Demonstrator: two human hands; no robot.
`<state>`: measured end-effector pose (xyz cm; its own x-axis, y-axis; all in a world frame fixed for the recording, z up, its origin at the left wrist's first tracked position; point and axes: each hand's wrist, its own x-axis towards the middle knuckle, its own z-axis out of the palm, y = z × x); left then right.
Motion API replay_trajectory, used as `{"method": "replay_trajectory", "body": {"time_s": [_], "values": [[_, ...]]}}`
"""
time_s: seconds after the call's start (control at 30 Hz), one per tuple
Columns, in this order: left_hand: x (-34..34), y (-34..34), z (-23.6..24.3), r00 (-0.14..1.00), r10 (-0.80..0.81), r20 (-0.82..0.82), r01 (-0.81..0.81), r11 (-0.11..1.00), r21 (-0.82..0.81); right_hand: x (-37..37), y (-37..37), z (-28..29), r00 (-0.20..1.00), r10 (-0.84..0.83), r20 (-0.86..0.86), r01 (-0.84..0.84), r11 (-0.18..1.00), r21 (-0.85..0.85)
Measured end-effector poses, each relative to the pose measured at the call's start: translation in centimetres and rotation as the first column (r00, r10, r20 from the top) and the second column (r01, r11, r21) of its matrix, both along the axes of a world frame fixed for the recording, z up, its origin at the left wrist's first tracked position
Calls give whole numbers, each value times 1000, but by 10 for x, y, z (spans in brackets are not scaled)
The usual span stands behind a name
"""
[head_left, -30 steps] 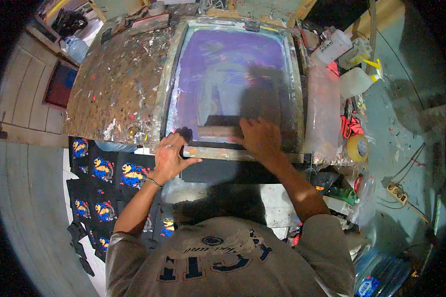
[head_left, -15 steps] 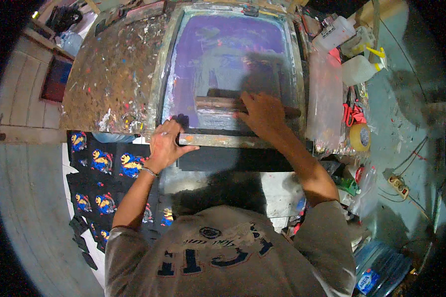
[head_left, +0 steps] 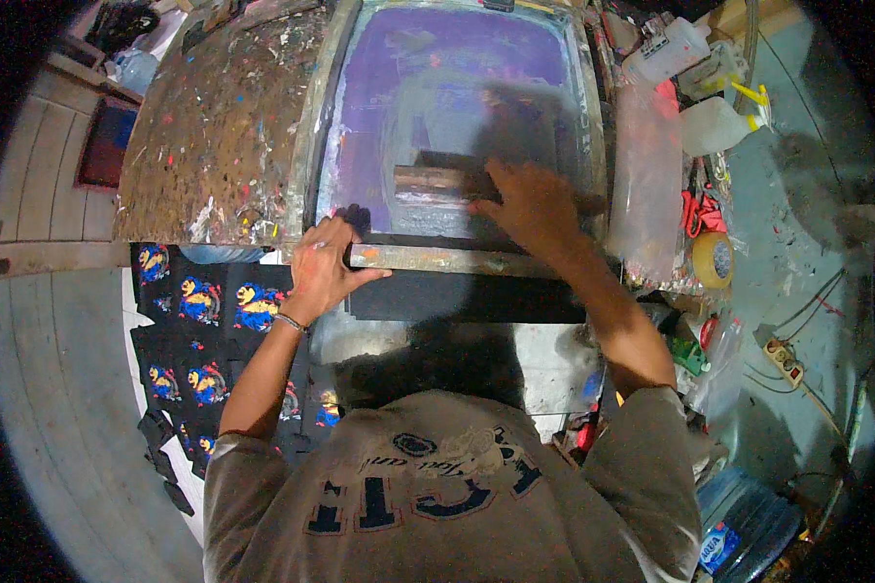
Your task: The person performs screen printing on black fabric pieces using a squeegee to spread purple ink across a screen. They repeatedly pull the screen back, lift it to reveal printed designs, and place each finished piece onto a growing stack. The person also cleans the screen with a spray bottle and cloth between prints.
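A screen printing frame (head_left: 457,258) with a purple-edged mesh (head_left: 362,126) lies in front of me. My left hand (head_left: 323,267) grips its near left corner, the fingers bent over the rail and the thumb stretched along the near side. On the lower part of the mesh rests a squeegee with a wooden handle (head_left: 437,181), lying crosswise. My right hand (head_left: 535,206) is closed around the handle's right part, which hides the grip in part. Under the frame's near side a black sheet (head_left: 457,297) sticks out toward me.
A paint-spattered board (head_left: 219,126) stands left of the frame. Below it lie black pieces with blue, yellow and red prints (head_left: 200,299). To the right are a spray bottle (head_left: 717,126), a tape roll (head_left: 713,260), red-handled scissors (head_left: 692,212) and a power strip (head_left: 784,363).
The whole view has shifted a little. Against the frame, the squeegee and my right hand have moved slightly right and away from the near rail. My left hand keeps its place on the corner.
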<state>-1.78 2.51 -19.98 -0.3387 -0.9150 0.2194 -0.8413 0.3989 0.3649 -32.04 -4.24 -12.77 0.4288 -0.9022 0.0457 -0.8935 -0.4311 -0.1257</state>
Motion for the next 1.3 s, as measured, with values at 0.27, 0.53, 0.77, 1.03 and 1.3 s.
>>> {"method": "replay_trajectory", "body": {"time_s": [0.27,0.53,0.77,1.03,1.3], "values": [[0,1,-3,998,-1,-70,-1,999,-32,0,35,-22,987,150,-62,-159,969,-190],[3,3,-6,997,-13,-73,11,1000,-24,1,10,-32,988,111,-104,-126,980,-155],[2,-1,-1,999,-4,-39,3,999,-34,-10,-133,13,997,71,3,-71,991,113],[0,1,-5,997,-20,-69,16,998,-55,-2,-152,-16,999,27,-38,-31,994,-102],[-1,0,0,998,-9,-65,6,999,-51,-4,-2,-13,995,99,23,-99,994,40]]}}
